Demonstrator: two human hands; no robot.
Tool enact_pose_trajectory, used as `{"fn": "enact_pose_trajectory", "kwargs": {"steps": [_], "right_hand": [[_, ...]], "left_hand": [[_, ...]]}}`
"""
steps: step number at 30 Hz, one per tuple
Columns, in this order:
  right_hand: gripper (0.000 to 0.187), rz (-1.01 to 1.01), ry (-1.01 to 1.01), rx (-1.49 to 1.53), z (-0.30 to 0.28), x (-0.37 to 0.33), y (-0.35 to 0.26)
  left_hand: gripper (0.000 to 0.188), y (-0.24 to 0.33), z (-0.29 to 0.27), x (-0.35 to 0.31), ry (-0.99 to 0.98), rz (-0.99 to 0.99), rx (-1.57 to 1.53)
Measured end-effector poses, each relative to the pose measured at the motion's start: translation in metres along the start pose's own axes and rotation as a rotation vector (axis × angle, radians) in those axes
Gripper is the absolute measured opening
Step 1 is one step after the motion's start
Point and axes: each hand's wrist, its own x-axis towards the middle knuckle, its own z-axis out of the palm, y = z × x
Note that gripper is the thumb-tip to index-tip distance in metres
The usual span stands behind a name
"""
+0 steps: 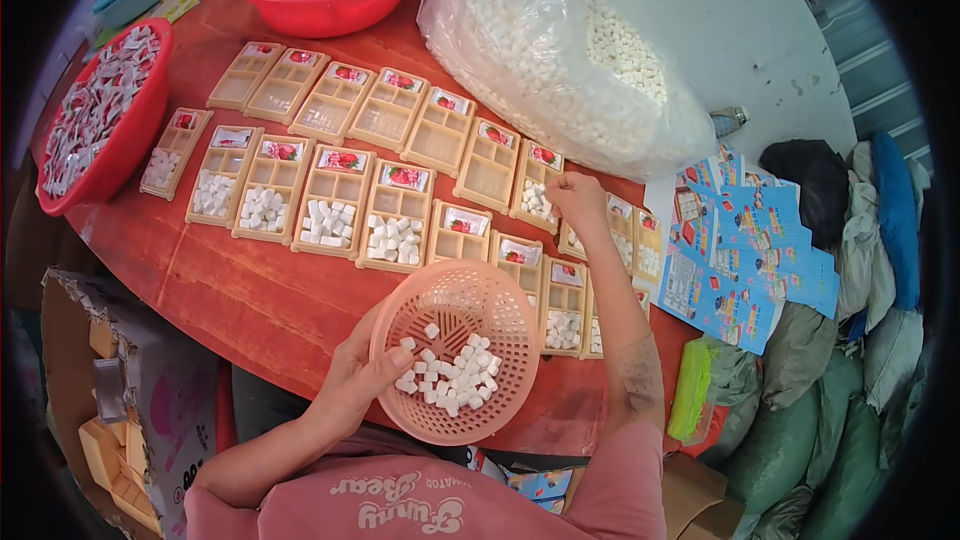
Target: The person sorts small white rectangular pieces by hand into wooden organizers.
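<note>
My left hand (355,370) grips the rim of a round pink plastic basket (512,340) with a holed wall, thumb over the edge. Small white marshmallows (465,370) lie loose in its bottom. At the right end of the back row, my right hand (578,200) is closed, fingertips pinched over a beige compartment tray (524,172) with white pieces in its large compartment. Whatever the fingers hold is hidden. More such trays (307,195) stand in two rows, each with a red-printed sachet in the top slot. Most in the front row contain marshmallows; several behind show only sachets.
A big clear bag of marshmallows (540,50) lies at the back. Red basins stand at the left, one full of sachets (108,105), and at the back (330,8). Blue printed sheets (745,250) overlap at the right. A cardboard box (175,400) stands below the red table (190,270).
</note>
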Motion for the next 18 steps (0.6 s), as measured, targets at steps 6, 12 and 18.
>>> {"fn": "enact_pose_trajectory", "kwargs": {"steps": [6,12,18], "right_hand": [[0.011,-0.034,0.021,-0.305,-0.005,0.004,-0.007],[0.013,-0.048,0.033,-0.031,-0.004,-0.006,0.004],[0.013,-0.107,0.061,-0.054,-0.002,-0.013,0.005]], "left_hand": [[0.079,0.004,-0.002,-0.001,0.072,-0.059,-0.019],[0.079,0.000,-0.001,-0.001,0.055,-0.078,-0.025],[0.078,0.003,-0.004,-0.007,0.046,-0.064,-0.037]]}}
